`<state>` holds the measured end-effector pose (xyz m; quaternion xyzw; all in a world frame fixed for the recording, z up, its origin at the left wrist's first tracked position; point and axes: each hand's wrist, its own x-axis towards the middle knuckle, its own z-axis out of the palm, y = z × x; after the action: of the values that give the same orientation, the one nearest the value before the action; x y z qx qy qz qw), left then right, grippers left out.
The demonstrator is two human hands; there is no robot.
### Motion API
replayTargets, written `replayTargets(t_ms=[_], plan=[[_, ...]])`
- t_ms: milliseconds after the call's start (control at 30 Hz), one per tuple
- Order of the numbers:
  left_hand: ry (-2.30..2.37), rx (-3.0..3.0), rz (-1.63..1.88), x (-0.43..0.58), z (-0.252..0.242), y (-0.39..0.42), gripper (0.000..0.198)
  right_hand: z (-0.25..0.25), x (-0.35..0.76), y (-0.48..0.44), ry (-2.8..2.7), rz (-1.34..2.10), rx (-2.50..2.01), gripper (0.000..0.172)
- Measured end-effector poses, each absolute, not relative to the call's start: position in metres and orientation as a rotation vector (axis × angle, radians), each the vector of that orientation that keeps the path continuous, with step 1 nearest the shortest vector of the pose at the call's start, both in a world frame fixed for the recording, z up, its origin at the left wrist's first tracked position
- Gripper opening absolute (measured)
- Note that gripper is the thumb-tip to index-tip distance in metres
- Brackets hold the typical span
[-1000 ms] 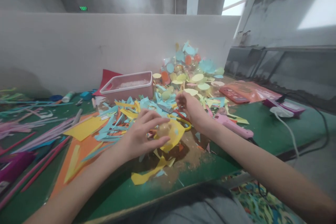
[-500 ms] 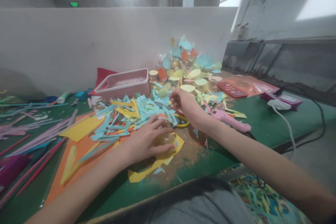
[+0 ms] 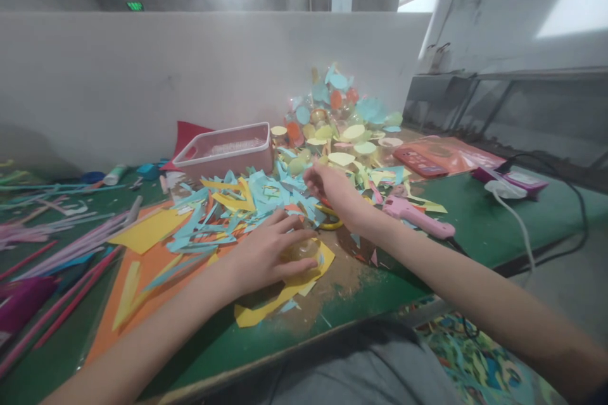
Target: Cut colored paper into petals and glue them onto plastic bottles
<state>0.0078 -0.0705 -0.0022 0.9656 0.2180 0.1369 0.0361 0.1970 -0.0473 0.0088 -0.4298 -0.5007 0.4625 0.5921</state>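
My left hand (image 3: 278, 247) is closed around a clear plastic dome (image 3: 304, 250), pressing it onto a piece of yellow paper (image 3: 325, 259). The fingers cover part of the dome. My right hand (image 3: 331, 190) hovers farther back over the paper scraps, its fingers curled together. What they hold, if anything, I cannot make out. Just below that hand lie the yellow handles of scissors (image 3: 331, 225), partly hidden by the wrist. A pink hot glue gun (image 3: 420, 216) rests to the right of my right forearm.
A pink basket (image 3: 228, 161) stands behind a heap of blue and yellow paper scraps (image 3: 266, 193). Clear domes with coloured paper discs (image 3: 354, 133) pile up against the white partition (image 3: 142, 76). Pipe cleaners (image 3: 90, 237) lie left; a red phone (image 3: 420, 161) and a cabled purple box (image 3: 527, 185) lie right.
My right hand has shifted very slightly left, its fingers still curled. The left hand keeps its hold on the dome, and the things on the table look the same.
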Motion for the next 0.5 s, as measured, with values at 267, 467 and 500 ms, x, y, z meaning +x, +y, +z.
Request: replayTargets(t_ms=[267,467,500], plan=[[0.684,2.831,0.494,0.008,0.000,-0.070,0.040,0.010,0.198,-0.051,-1.303,0.934,-1.074,0.028],[0.923,2.396,1.042,-0.005,0.012,-0.059,0.033,0.012,0.212,-0.055,-1.663,0.484,-1.360,0.030],[0.991,2.282,1.133,-0.008,0.015,-0.057,0.036,0.012,0.214,-0.056,-1.767,0.406,-1.468,0.029]])
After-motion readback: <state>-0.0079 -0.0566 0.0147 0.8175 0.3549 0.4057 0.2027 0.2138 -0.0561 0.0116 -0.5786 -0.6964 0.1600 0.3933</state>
